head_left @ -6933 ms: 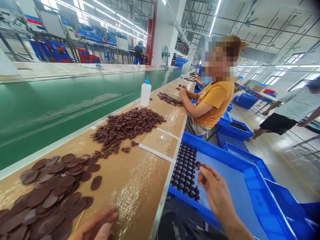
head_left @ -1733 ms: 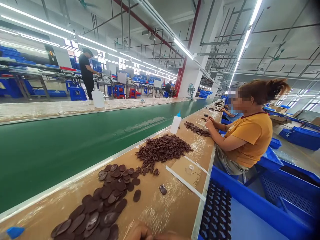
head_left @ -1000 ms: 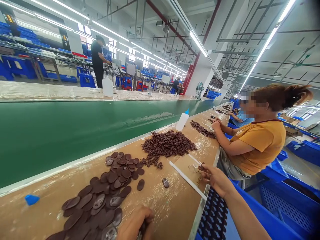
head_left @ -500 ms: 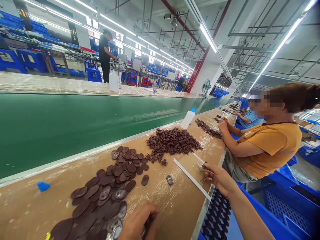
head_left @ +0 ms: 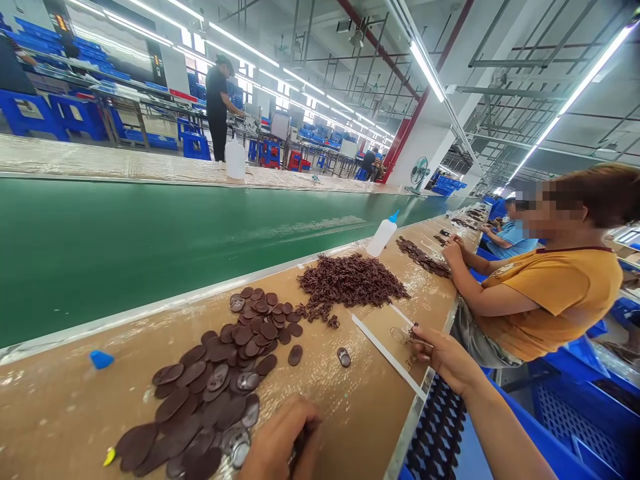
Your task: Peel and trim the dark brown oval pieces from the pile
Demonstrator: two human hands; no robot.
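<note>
My left hand (head_left: pixel 280 443) is curled at the near edge of the brown worktable (head_left: pixel 345 413), touching the pile of flat brown oval discs (head_left: pixel 220 373); its fingers close around a dark disc. My right hand (head_left: pixel 445 357) reaches over the table's right edge and pinches a small brown clip-like part. A heap of those small brown parts (head_left: pixel 353 283) lies further along. One single oval piece (head_left: pixel 344 357) lies apart from the pile.
A green conveyor belt (head_left: pixel 125 240) runs along the left. A white squeeze bottle (head_left: pixel 383 233) stands past the heap. A person in an orange shirt (head_left: pixel 545 300) sits to my right. A blue crate (head_left: pixel 560 433) with rows of dark parts sits below the table edge.
The view has swung slightly left. My right hand has stayed at the table edge with its small part, and my left hand stays curled at the disc pile.
</note>
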